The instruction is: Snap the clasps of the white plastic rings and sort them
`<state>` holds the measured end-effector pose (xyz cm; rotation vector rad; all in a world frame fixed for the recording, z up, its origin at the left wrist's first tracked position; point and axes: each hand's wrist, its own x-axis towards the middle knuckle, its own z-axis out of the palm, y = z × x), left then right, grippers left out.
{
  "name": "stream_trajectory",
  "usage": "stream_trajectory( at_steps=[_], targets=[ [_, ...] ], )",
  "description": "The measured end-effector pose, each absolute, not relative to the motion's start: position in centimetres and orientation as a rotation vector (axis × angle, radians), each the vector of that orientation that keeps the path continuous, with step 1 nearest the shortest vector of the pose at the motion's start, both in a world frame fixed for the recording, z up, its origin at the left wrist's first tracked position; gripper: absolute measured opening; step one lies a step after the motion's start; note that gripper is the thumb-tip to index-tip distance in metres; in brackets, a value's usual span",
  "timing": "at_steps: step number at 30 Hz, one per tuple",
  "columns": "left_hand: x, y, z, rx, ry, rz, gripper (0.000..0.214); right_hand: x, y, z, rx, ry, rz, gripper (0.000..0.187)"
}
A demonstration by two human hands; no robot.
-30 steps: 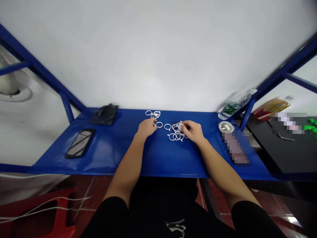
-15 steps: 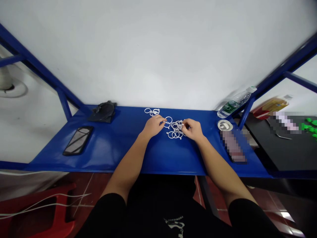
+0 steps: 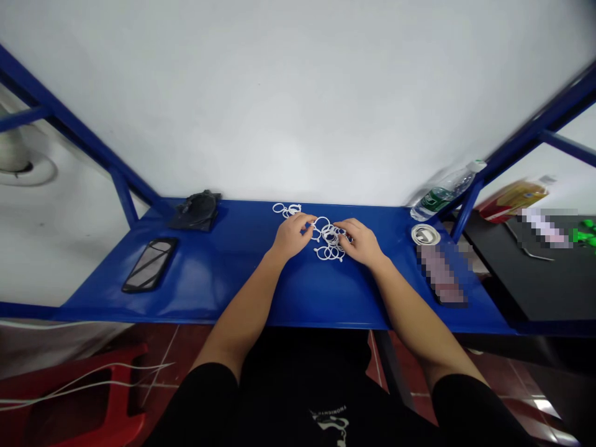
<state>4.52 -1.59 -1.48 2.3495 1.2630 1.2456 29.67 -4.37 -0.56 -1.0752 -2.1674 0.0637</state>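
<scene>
Handling white rings, seemingly unfinished: most heaped loose at frame centre on blue tabletop; smaller cluster apart, upper centre. Left hand: grip pinching one ring. Right hand: at the heaped rings; grip cannot be told.

Your forearms slant inward across the counter's near edge toward the far one; your left hand pinches, your right hand curves palm-down, fingers parted from the thumb.
</scene>
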Motion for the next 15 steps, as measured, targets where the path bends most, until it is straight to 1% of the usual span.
stream_trajectory(
  at_steps=[4,8,15],
  targets=[
    [5.6,-2.3,-1.6,2.407,1.162,1.249,0.028,29.2,-4.6,-0.5,-1.019,-2.071,0.043,0.029],
    [6.8,-3.1,-1.7,2.489,1.02,1.277,0.027,28.7,-4.7,-0.5,-0.946,-2.117,0.037,0.035],
    [7.5,-3.2,-2.0,2.466,1.027,1.304,0.019,28.7,-4.4,-1.3,-0.904,-2.122,0.102,0.026]
  ],
)
